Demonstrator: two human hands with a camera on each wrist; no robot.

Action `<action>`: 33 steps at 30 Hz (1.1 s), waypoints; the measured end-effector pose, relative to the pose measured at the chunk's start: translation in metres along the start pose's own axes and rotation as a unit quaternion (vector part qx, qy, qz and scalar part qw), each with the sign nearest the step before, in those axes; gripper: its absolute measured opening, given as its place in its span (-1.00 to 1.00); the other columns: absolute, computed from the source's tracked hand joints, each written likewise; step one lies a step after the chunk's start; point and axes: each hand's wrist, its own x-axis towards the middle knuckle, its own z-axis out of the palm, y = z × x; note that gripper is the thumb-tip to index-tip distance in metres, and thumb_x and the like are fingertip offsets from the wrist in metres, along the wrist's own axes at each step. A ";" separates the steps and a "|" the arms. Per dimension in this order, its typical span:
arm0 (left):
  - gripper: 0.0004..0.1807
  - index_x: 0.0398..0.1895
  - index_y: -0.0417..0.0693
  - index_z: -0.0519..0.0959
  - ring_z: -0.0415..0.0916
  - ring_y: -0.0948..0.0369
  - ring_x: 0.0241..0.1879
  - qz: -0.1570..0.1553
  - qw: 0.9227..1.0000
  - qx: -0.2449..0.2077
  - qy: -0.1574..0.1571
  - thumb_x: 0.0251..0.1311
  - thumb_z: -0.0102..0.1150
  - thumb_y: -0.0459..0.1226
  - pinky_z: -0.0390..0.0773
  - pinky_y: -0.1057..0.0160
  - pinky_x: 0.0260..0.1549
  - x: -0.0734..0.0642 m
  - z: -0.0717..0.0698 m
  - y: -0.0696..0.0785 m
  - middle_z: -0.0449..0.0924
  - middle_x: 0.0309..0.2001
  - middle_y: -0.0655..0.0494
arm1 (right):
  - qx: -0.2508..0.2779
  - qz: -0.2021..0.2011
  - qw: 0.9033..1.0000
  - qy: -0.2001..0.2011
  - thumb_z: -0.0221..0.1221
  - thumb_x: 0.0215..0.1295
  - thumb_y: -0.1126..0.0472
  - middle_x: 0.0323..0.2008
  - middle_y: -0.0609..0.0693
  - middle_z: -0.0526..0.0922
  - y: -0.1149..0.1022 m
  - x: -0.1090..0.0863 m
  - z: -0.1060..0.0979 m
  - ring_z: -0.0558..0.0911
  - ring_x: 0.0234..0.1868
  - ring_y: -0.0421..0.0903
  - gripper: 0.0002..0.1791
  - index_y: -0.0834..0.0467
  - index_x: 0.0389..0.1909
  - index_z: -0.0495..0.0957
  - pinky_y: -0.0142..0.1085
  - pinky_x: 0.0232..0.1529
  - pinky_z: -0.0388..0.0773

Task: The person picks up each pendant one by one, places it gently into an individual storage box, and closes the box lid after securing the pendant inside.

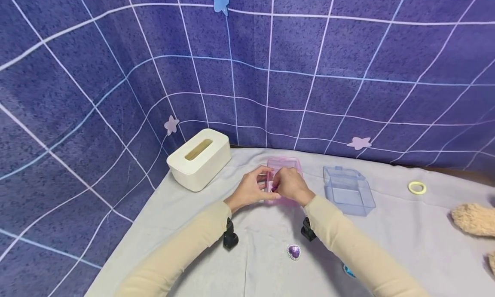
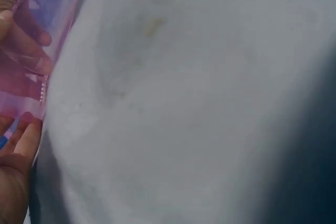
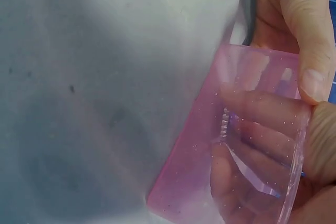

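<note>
A clear pink box [image 1: 285, 161] stands on the cloth in front of me in the head view. My left hand [image 1: 250, 188] grips its left side, fingers behind and thumb at the front. My right hand [image 1: 291, 185] reaches inside, its curled fingers showing through the pink wall in the right wrist view. Those fingers pinch a purple gem [image 1: 273, 188], mostly covered, whose white beaded edge shows through the plastic. Nearer me lies a purple heart-shaped gem [image 1: 294, 252] with a beaded rim. A blue gem [image 1: 349, 270] is partly hidden under my right sleeve.
An open clear blue box [image 1: 349, 209] sits right of the pink one. Farther right are a yellow ring [image 1: 417, 192] and a fluffy tan object [image 1: 475, 219]. A cream tissue box [image 1: 201, 176] stands at back left. Behind the table hangs a blue gridded curtain [image 1: 294, 95].
</note>
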 end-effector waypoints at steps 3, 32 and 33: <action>-0.18 0.16 -0.15 0.44 0.59 0.03 0.07 0.006 1.000 0.007 -0.004 -0.30 0.62 -0.32 0.64 0.35 0.01 -0.001 -0.002 0.001 0.54 0.11 -0.09 | -0.002 0.005 1.000 -0.001 0.40 -0.24 0.38 -0.68 -0.09 0.68 0.000 0.001 0.001 0.55 -0.56 -0.14 -0.89 0.12 -0.67 0.71 -0.30 -0.50 0.57; -0.13 0.18 -0.21 0.42 0.59 -0.03 0.06 -0.024 1.000 0.007 -0.010 -0.33 0.64 -0.31 0.65 0.35 -0.04 0.003 -0.003 0.001 0.56 0.09 -0.20 | 0.009 -0.151 0.986 0.077 0.38 -0.01 0.38 -0.23 0.13 0.73 0.014 -0.103 -0.037 0.71 -0.23 0.01 -0.72 0.26 -0.21 0.65 -0.19 -0.17 0.72; -0.13 0.18 -0.21 0.42 0.59 -0.03 0.06 -0.024 1.000 0.008 -0.010 -0.34 0.64 -0.31 0.65 0.35 -0.04 0.003 -0.003 0.002 0.55 0.09 -0.20 | 0.003 -0.153 0.985 0.076 0.39 -0.01 0.36 -0.23 0.11 0.73 0.014 -0.110 -0.034 0.71 -0.22 0.00 -0.72 0.25 -0.21 0.65 -0.20 -0.16 0.72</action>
